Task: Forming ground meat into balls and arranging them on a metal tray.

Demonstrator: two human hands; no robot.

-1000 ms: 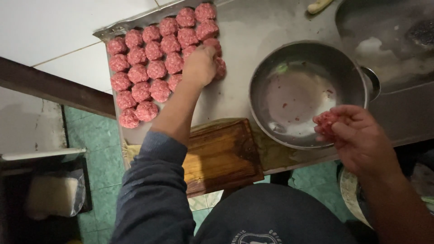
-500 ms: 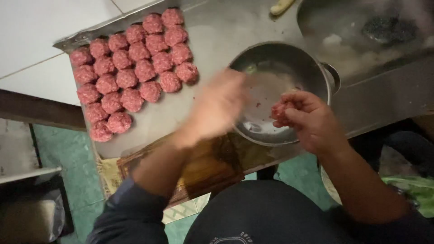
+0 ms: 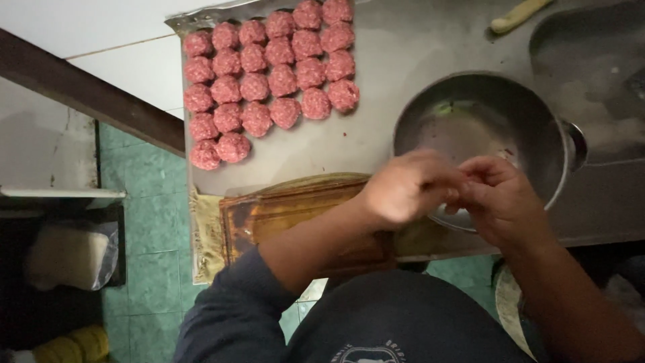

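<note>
Several raw red meatballs point(image 3: 269, 87) lie in rows on the far left part of a steel counter point(image 3: 403, 47). To their right stands a round metal bowl point(image 3: 557, 134), almost empty, with smears inside. My left hand point(image 3: 410, 185) and my right hand point(image 3: 500, 202) meet over the bowl's near rim. Their fingers are curled against each other around a small lump of minced meat, which is mostly hidden between them. A dark sleeve covers my left forearm.
A worn wooden cutting board point(image 3: 295, 215) lies under my left forearm on a yellowish cloth point(image 3: 205, 249). A sink point(image 3: 591, 54) and a pale yellow object point(image 3: 521, 13) sit at the far right. Green floor tiles point(image 3: 148, 222) and a plastic bag point(image 3: 67, 255) show at the left.
My left hand left the meatball rows and swung right to join my right hand. My right hand, holding the meat lump, moved in over the bowl's near rim.
</note>
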